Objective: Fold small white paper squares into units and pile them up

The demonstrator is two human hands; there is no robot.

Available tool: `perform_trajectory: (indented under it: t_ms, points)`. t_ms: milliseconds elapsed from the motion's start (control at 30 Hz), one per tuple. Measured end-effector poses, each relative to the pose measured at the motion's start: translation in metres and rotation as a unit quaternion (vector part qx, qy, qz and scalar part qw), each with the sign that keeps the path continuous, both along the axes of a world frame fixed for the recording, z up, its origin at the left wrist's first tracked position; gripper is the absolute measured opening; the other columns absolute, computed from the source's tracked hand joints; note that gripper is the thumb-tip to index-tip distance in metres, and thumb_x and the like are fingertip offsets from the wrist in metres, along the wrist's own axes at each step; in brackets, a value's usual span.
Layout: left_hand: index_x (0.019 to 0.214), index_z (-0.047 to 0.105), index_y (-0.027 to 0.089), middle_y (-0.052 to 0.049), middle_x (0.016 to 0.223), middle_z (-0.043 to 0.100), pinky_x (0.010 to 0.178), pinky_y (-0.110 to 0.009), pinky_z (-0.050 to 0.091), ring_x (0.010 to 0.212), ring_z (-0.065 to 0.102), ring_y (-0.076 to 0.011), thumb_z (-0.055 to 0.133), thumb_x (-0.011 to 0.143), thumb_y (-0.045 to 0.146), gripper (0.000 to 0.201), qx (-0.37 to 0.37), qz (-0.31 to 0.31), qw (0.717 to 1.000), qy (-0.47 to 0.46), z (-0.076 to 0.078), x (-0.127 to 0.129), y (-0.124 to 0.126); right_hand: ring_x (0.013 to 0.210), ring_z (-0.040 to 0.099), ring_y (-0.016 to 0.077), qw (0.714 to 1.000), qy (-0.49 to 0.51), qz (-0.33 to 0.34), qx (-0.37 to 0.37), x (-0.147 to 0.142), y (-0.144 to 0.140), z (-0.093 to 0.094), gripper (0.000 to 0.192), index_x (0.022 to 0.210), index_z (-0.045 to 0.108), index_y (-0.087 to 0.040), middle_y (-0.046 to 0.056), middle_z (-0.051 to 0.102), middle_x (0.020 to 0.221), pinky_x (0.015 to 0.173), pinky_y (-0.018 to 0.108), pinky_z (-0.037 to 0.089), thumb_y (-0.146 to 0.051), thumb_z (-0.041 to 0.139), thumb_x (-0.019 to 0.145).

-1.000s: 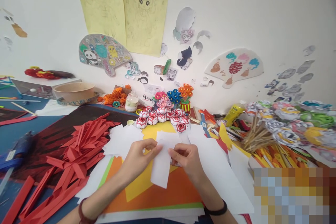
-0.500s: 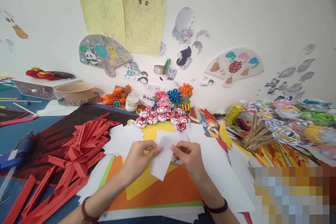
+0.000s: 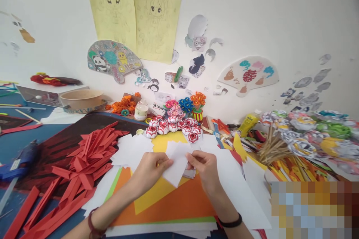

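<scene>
Hands pinch one white paper piece (image 3: 176, 164) at table centre: left hand (image 3: 150, 170) grips its 9 o'clock edge, right hand (image 3: 206, 166) its 3 o'clock edge. Judged mid-fold, corner pointing to 6 o'clock. Finished red-white paper flowers (image 3: 172, 126) sit at 12 o'clock; white sheets (image 3: 238, 190) lie unused.

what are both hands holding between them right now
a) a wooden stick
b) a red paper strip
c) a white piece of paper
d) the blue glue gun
c: the left hand and right hand both pinch a white piece of paper above the orange and yellow sheets, while the red paper strips and the blue glue gun lie untouched off to the left.
</scene>
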State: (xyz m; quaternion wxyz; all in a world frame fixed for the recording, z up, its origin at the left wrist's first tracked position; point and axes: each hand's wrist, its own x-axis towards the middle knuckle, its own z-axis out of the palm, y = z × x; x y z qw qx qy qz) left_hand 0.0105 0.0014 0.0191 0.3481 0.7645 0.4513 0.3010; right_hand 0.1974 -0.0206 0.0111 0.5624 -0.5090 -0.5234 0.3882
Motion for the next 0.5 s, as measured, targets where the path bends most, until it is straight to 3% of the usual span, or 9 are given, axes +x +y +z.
perform_trajectory:
  t_ms: [133,300,500]
  points:
    - [0.058,0.052,0.016,0.002,0.054,0.050,0.051,-0.022,0.027,0.054,0.041,-0.0106,0.045,0.084,0.047,0.042,0.010,-0.001,1.000,-0.003,-0.0003,0.0004,-0.0005,0.047,0.049,0.0116,1.000,-0.005,-0.022,0.006,0.0022,0.0002,0.0006,0.033,0.050,0.057,-0.016,0.000,0.056,0.045,0.050,0.023,0.038,-0.035,0.066,0.075]
    - [0.066,0.058,0.016,0.000,0.060,0.062,0.054,-0.022,0.036,0.055,0.055,-0.0133,0.045,0.085,0.043,0.035,-0.052,-0.039,0.997,-0.038,0.0009,-0.0017,0.0003,0.048,0.048,0.0126,0.999,-0.016,-0.034,0.004,0.0047,0.0010,-0.0003,0.035,0.050,0.056,-0.016,0.001,0.056,0.047,0.051,0.024,0.038,-0.037,0.064,0.077]
    - [0.069,0.060,0.018,0.000,0.063,0.067,0.058,-0.021,0.036,0.060,0.056,-0.0135,0.047,0.085,0.036,0.028,-0.018,-0.057,0.998,-0.022,0.0017,-0.0034,0.0023,0.049,0.048,0.0132,0.998,-0.013,-0.061,0.000,0.0047,0.0014,-0.0015,0.033,0.052,0.056,-0.017,0.000,0.056,0.047,0.052,0.025,0.039,-0.038,0.065,0.076]
